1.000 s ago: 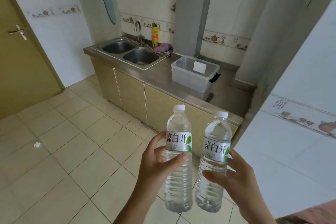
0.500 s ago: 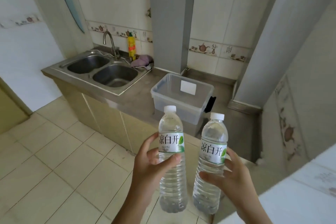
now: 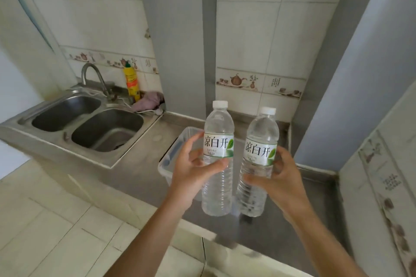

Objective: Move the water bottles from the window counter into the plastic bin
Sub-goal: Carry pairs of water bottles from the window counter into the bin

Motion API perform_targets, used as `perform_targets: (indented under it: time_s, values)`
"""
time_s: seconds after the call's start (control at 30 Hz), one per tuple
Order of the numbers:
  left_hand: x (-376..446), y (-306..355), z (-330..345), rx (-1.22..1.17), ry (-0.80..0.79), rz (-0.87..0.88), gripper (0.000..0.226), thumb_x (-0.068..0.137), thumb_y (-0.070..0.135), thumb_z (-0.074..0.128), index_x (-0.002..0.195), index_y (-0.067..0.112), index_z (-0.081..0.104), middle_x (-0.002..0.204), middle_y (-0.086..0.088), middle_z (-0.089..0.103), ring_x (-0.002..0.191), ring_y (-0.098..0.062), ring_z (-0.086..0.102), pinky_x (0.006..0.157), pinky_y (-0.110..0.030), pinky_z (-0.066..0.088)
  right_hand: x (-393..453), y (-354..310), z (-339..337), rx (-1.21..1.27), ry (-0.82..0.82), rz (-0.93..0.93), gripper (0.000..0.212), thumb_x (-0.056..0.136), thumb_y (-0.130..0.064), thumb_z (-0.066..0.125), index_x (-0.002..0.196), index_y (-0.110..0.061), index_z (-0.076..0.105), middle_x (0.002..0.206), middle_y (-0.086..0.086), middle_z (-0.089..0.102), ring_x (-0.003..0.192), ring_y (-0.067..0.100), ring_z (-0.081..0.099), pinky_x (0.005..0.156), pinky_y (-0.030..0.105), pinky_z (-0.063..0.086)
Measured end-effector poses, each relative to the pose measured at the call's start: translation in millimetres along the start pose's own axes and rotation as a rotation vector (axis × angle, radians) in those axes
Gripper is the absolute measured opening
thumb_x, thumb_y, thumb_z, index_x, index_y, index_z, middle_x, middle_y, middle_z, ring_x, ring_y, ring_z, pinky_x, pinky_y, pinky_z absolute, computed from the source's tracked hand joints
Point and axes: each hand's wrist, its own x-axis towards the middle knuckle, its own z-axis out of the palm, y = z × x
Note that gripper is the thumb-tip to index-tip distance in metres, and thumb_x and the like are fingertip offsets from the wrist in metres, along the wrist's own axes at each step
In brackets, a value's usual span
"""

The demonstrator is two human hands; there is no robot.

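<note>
My left grip point(image 3: 191, 171) and right grip point(image 3: 280, 177) are each closed around one clear, white-capped plastic water bottle point(image 3: 218, 159) point(image 3: 258, 162), upright at centre frame. The transparent plastic bin point(image 3: 167, 159) lies on the steel tabletop point(image 3: 139, 177) directly behind them. Transport appears nearly complete; placing both remains.

double sink point(image 3: 90, 123), tap point(image 3: 93, 76), yellow bottle point(image 3: 131, 82)

I've got one bottle point(image 3: 218, 159) in my left hand point(image 3: 191, 170), another bottle point(image 3: 258, 162) in my right hand point(image 3: 280, 179), side by side above the bin point(image 3: 167, 159) on the surface point(image 3: 144, 171); sink point(image 3: 90, 123) off left.
</note>
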Motion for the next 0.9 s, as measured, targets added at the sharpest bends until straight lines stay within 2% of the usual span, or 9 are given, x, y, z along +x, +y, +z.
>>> perform_targets:
  time_s: [0.1,0.17,0.27,0.37,0.5,0.6,0.7,0.8,0.9]
  values:
    - [62.4,-8.9,5.4,0.078,-0.050,0.031,0.080,0.054,0.018,0.094,0.120,0.044,0.056,0.102,0.002,0.076,0.092,-0.013,0.072,0.074,-0.029,0.058,47.3,1.0,17.7,-0.004,0.056,-0.027,0.084,0.051,-0.002,0.090,0.115,-0.031,0.043,0.104,-0.012,0.062,0.087,-0.004,0.062,0.058,0.008,0.049]
    - [100.8,-16.1,8.8,0.149,-0.103,0.045,0.081,0.050,0.027,0.094,0.116,0.051,0.053,0.108,0.007,0.072,0.091,-0.002,0.067,0.073,-0.023,0.051,76.6,5.1,29.5,-0.007,0.090,-0.024,0.086,0.052,0.002,0.089,0.115,-0.030,0.041,0.102,-0.015,0.060,0.080,-0.013,0.060,0.059,0.004,0.047]
    - [148.3,-31.1,12.6,0.233,-0.194,0.042,0.080,0.056,0.023,0.094,0.121,0.040,0.051,0.111,0.016,0.067,0.093,0.000,0.063,0.072,-0.018,0.048,111.6,18.6,43.8,-0.014,0.138,0.008,0.090,0.052,0.003,0.089,0.119,-0.031,0.038,0.103,-0.016,0.061,0.082,-0.013,0.062,0.066,0.009,0.051]
    - [184.9,-54.9,14.2,0.265,-0.242,-0.008,0.067,0.060,0.012,0.093,0.110,0.038,0.057,0.103,0.016,0.070,0.089,-0.006,0.065,0.069,-0.016,0.052,133.5,34.3,51.9,-0.062,0.178,0.034,0.091,0.052,-0.004,0.090,0.116,-0.039,0.037,0.100,-0.020,0.062,0.084,-0.015,0.062,0.077,0.020,0.053]
    - [213.8,-83.0,17.5,0.323,-0.315,-0.041,0.075,0.057,0.014,0.094,0.116,0.034,0.053,0.110,0.012,0.067,0.094,-0.012,0.064,0.067,-0.014,0.052,152.6,51.9,58.3,-0.137,0.219,0.098,0.090,0.050,-0.017,0.091,0.116,-0.045,0.037,0.105,-0.023,0.061,0.096,-0.001,0.064,0.086,0.036,0.055]
    - [224.7,-100.2,20.0,0.338,-0.349,-0.059,0.078,0.047,0.026,0.094,0.110,0.040,0.051,0.114,0.010,0.066,0.099,-0.014,0.065,0.079,-0.029,0.054,159.8,63.4,61.8,-0.244,0.260,0.109,0.085,0.051,-0.022,0.089,0.108,-0.052,0.034,0.106,-0.016,0.063,0.099,0.012,0.065,0.088,0.045,0.054]
    - [231.6,-113.0,21.4,0.344,-0.383,-0.047,0.082,0.038,0.038,0.089,0.110,0.042,0.051,0.116,0.010,0.066,0.102,-0.011,0.065,0.085,-0.034,0.055,166.3,74.6,64.1,-0.352,0.285,0.115,0.081,0.052,-0.025,0.087,0.107,-0.054,0.034,0.106,-0.015,0.062,0.100,0.015,0.063,0.086,0.044,0.053]
    - [237.1,-122.9,20.5,0.379,-0.419,-0.031,0.082,0.037,0.042,0.087,0.110,0.041,0.052,0.113,0.011,0.066,0.101,-0.003,0.063,0.081,-0.021,0.051,170.8,85.1,63.2,-0.489,0.303,0.106,0.083,0.049,-0.026,0.087,0.118,-0.038,0.043,0.108,-0.016,0.055,0.111,0.018,0.053,0.092,0.041,0.049]
    - [240.3,-133.5,19.9,0.431,-0.440,0.001,0.080,0.043,0.029,0.094,0.111,0.038,0.054,0.107,0.012,0.068,0.095,0.008,0.062,0.075,-0.009,0.047,171.2,92.9,62.1,-0.570,0.310,0.144,0.085,0.049,-0.024,0.089,0.123,-0.029,0.048,0.110,-0.011,0.053,0.116,0.019,0.044,0.097,0.041,0.043]
